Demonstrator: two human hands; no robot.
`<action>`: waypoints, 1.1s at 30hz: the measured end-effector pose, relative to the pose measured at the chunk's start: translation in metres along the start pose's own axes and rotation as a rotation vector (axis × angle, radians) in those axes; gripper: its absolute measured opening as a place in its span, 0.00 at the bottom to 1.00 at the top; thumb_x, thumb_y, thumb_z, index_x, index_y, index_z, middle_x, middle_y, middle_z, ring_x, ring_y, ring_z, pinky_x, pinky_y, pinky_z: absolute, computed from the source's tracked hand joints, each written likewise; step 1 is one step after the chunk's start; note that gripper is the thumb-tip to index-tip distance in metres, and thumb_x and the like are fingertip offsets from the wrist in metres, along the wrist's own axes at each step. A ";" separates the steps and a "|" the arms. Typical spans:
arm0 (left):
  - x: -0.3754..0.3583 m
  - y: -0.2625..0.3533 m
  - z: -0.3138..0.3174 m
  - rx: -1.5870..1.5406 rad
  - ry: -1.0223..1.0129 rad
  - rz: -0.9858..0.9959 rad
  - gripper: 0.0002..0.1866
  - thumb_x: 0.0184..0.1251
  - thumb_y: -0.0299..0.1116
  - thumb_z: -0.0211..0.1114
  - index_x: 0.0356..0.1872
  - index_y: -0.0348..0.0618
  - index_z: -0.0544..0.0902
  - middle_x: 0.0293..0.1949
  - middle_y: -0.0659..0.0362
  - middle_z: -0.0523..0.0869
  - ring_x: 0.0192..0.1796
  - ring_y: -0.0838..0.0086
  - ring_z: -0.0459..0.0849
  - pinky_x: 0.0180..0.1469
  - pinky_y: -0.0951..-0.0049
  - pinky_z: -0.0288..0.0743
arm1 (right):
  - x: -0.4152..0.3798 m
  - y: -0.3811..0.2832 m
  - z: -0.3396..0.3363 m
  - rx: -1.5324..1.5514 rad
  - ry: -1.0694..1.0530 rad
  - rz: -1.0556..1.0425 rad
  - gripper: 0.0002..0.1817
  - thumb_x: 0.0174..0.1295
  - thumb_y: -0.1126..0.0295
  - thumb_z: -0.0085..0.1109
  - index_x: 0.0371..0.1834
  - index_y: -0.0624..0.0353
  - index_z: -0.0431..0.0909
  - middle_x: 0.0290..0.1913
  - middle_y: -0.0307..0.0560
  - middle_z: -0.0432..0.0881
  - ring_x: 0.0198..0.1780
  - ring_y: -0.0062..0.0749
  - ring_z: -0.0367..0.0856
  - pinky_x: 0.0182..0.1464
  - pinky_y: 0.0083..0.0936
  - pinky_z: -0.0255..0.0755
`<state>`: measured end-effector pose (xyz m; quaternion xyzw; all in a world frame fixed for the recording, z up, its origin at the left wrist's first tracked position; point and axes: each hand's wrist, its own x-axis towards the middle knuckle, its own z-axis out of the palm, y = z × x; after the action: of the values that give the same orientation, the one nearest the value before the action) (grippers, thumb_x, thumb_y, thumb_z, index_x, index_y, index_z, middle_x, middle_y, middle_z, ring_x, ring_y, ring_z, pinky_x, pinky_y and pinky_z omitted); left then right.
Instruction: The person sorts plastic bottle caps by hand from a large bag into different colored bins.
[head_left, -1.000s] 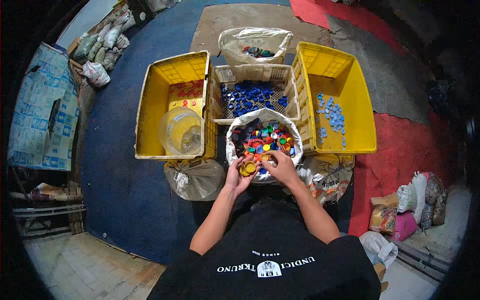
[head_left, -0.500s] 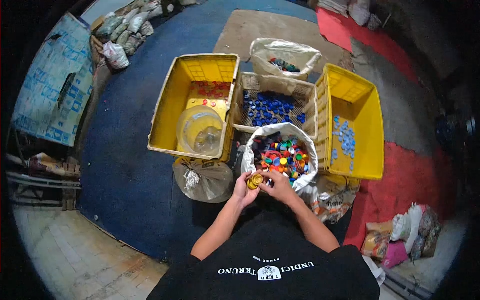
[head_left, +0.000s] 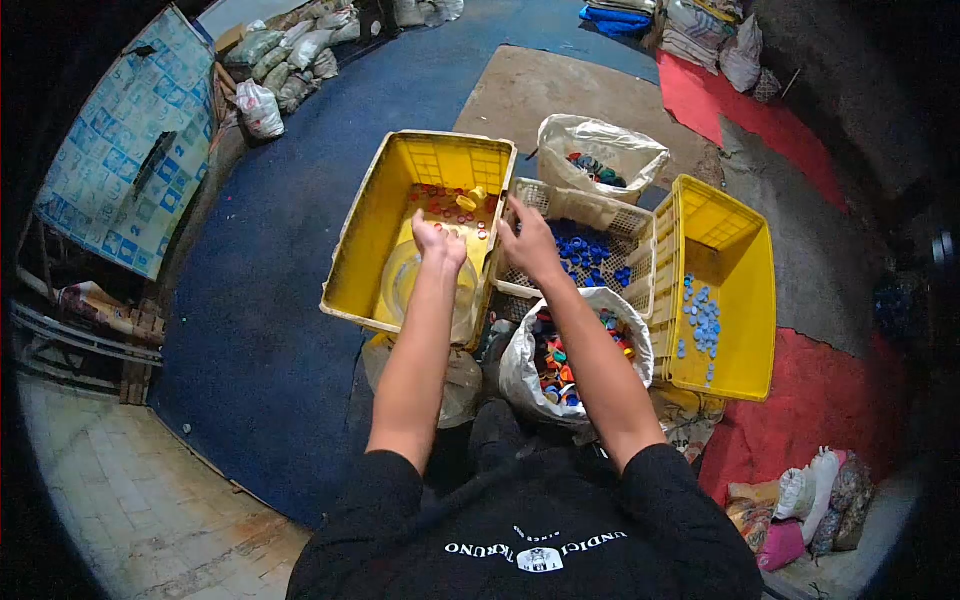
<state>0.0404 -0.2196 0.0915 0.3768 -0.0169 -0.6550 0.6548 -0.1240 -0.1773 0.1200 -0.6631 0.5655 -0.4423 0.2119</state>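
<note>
My left hand (head_left: 438,243) is over the left yellow crate (head_left: 352,260), its fingers loosely apart and nothing in them. Just past its fingertips, yellow caps (head_left: 467,203) show apart from the hand, against the crate's inside. Red caps (head_left: 450,212) are scattered on the crate's floor, and a clear round plastic container (head_left: 398,285) lies in its near end, partly behind my left forearm. My right hand (head_left: 532,245) is open near the crate's right rim and overlaps the white basket (head_left: 640,222) of dark blue caps (head_left: 588,250).
A white sack (head_left: 520,375) of mixed coloured caps stands close in front of me, partly under my right arm. The right yellow crate (head_left: 750,300) holds light blue caps (head_left: 703,325). Behind the basket stands another white sack (head_left: 560,140) with dark caps.
Both hands have moved forward and left from the near sack to the left crate. The yellow caps have left my hands and are now over or in that crate. The view has shifted slightly.
</note>
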 end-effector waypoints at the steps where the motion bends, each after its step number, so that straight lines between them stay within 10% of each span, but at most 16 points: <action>1: -0.007 -0.007 -0.013 -0.013 0.107 -0.005 0.31 0.67 0.57 0.52 0.62 0.45 0.69 0.58 0.47 0.72 0.57 0.56 0.74 0.66 0.53 0.64 | -0.015 0.008 -0.007 0.029 -0.063 0.001 0.27 0.61 0.60 0.60 0.62 0.60 0.73 0.49 0.62 0.78 0.50 0.55 0.79 0.54 0.41 0.73; 11: -0.183 -0.143 -0.140 0.767 -0.135 -0.080 0.12 0.72 0.34 0.57 0.50 0.38 0.78 0.40 0.61 0.83 0.41 0.76 0.82 0.43 0.76 0.75 | -0.241 0.116 -0.135 -0.012 -0.035 0.494 0.12 0.60 0.68 0.61 0.44 0.63 0.82 0.42 0.52 0.82 0.42 0.37 0.83 0.45 0.28 0.77; 15: -0.225 -0.160 -0.134 1.307 -0.469 0.302 0.11 0.66 0.30 0.61 0.47 0.39 0.81 0.39 0.58 0.85 0.40 0.76 0.83 0.41 0.77 0.75 | -0.268 0.131 -0.152 0.027 0.039 0.581 0.10 0.59 0.74 0.60 0.43 0.64 0.81 0.42 0.52 0.82 0.40 0.37 0.84 0.43 0.26 0.78; 19: -0.239 -0.165 -0.128 2.006 -0.995 0.520 0.30 0.56 0.43 0.66 0.62 0.51 0.74 0.64 0.52 0.74 0.65 0.64 0.72 0.60 0.43 0.62 | -0.261 0.117 -0.134 0.017 -0.163 0.484 0.12 0.57 0.70 0.63 0.43 0.62 0.81 0.44 0.55 0.82 0.45 0.44 0.83 0.47 0.35 0.77; 20: -0.239 -0.167 -0.134 2.106 -1.053 0.327 0.36 0.53 0.50 0.67 0.65 0.57 0.69 0.69 0.56 0.67 0.72 0.65 0.62 0.62 0.31 0.49 | -0.263 0.127 -0.121 -0.070 -0.217 0.375 0.13 0.57 0.67 0.64 0.44 0.59 0.82 0.44 0.55 0.81 0.46 0.48 0.82 0.50 0.41 0.76; 26: -0.248 -0.169 -0.123 2.450 -1.021 0.079 0.30 0.58 0.51 0.65 0.63 0.56 0.73 0.61 0.58 0.73 0.69 0.66 0.65 0.63 0.31 0.50 | -0.252 0.123 -0.086 -0.648 -0.445 0.193 0.18 0.51 0.60 0.69 0.46 0.49 0.82 0.53 0.44 0.74 0.57 0.45 0.72 0.54 0.46 0.68; 33: -0.254 -0.170 -0.122 2.370 -0.901 0.034 0.27 0.63 0.50 0.62 0.62 0.55 0.74 0.62 0.58 0.73 0.69 0.67 0.65 0.64 0.31 0.49 | -0.260 0.142 -0.104 -0.553 -0.362 0.326 0.16 0.51 0.63 0.70 0.45 0.49 0.82 0.50 0.45 0.75 0.53 0.44 0.75 0.50 0.43 0.69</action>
<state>-0.0763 0.0834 0.0365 0.4742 -0.8162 -0.2997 -0.1381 -0.2814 0.0504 -0.0272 -0.6639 0.7154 -0.1087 0.1887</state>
